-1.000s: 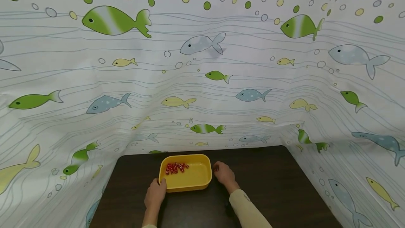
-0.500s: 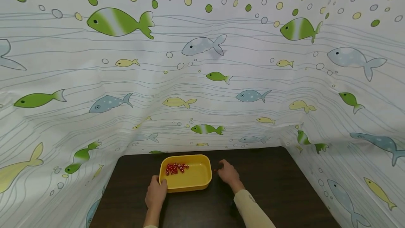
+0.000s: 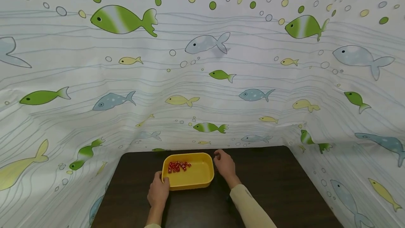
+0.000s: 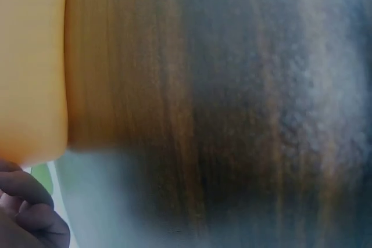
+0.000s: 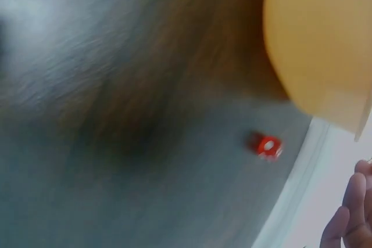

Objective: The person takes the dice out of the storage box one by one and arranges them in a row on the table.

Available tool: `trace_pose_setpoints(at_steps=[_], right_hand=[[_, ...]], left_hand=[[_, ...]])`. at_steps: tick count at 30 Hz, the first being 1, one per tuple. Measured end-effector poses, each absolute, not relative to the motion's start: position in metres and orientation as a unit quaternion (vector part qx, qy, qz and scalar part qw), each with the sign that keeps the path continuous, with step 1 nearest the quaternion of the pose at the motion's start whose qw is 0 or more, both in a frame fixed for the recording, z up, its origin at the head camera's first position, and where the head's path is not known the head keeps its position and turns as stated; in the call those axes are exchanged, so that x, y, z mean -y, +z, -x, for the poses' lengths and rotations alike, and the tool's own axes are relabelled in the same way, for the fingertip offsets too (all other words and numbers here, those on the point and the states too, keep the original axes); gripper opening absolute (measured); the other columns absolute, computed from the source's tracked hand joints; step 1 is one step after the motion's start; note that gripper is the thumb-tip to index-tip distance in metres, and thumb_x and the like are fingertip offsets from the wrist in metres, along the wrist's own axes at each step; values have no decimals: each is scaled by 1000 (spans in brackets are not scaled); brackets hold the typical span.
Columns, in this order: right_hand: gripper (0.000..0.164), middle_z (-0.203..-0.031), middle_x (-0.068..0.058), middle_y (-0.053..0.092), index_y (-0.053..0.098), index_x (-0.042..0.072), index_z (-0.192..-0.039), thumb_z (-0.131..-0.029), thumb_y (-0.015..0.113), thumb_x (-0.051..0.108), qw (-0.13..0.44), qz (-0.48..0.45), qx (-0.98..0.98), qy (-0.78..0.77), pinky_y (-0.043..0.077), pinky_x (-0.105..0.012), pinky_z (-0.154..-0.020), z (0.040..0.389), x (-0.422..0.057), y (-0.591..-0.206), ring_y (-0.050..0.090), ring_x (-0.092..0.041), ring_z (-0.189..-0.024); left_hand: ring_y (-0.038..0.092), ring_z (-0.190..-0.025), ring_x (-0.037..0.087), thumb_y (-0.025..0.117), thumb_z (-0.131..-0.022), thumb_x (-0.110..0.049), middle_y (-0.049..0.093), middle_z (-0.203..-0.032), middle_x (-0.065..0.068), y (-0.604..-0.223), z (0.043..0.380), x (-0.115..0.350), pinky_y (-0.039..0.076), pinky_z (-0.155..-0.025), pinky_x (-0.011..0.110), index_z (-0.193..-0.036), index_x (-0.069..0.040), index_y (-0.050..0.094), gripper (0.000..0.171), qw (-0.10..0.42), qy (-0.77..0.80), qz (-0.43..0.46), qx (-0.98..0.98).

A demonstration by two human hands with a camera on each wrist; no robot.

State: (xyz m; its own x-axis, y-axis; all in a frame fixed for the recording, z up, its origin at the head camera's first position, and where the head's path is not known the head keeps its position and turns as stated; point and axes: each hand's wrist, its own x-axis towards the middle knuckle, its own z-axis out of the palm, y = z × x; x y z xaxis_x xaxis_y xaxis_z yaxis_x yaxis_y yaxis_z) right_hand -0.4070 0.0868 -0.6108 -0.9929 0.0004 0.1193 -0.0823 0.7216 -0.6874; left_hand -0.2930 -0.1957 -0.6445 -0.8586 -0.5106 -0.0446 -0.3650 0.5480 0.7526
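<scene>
In the head view a yellow tray stands near the table's far side, with several red dice grouped in its back left part. My left hand grips the tray's left front corner, thumb over the rim; in the left wrist view its curled fingers lie by the tray's wall. My right hand hovers just beyond the tray's right rim, fingers loosely bent, with no object visible in them. In the right wrist view a single red die lies on the table outside the tray, below that hand's fingers.
A dark wooden table carries the tray. Behind it and along both sides hangs a white fish-print curtain, meeting the table's far edge close behind the tray.
My right hand first drew away to the right, uncovering the red die beside the tray, then moved up toward the far edge. My left hand keeps its hold on the tray.
</scene>
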Motion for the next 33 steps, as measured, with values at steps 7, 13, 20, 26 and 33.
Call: trace_pose_setpoints(at_steps=[7,13,20,26,33], right_hand=[[23,-102,-1,72,74,15,-124,-102,70,19,39,-86,936,339,54,-35,-71,413,-56,-604,60,-14,-76],[29,-105,-1,73,73,11,-131,-103,69,18,-7,-153,929,336,54,-33,-73,411,-31,-612,59,-13,-77],[34,-113,-3,74,72,9,-135,-101,69,14,-52,-174,937,300,57,-42,-89,408,-13,-622,60,-15,-87],[32,-116,-5,75,72,9,-130,-98,72,14,-72,-172,939,290,58,-47,-99,406,1,-628,60,-16,-90],[36,-130,-7,72,69,10,-136,-101,71,20,-71,-162,948,263,55,-50,-106,401,11,-632,68,-24,-112]], left_hand=[[50,-58,24,50,-107,-30,71,-92,16,-643,292,194,34,-52,37,-155,-13,52,51,106,-410,-246,872],[51,-58,24,51,-109,-31,75,-104,21,-641,292,192,35,-52,38,-155,-13,52,50,109,-407,-253,871],[50,-58,24,51,-109,-32,75,-109,23,-645,294,186,34,-52,37,-157,-12,52,52,102,-413,-261,867],[56,-65,25,52,-109,-32,73,-127,24,-647,295,188,38,-56,37,-157,-12,52,52,105,-413,-272,863],[58,-67,26,52,-109,-32,72,-130,24,-647,295,186,41,-57,38,-157,-12,53,51,100,-421,-278,857]])
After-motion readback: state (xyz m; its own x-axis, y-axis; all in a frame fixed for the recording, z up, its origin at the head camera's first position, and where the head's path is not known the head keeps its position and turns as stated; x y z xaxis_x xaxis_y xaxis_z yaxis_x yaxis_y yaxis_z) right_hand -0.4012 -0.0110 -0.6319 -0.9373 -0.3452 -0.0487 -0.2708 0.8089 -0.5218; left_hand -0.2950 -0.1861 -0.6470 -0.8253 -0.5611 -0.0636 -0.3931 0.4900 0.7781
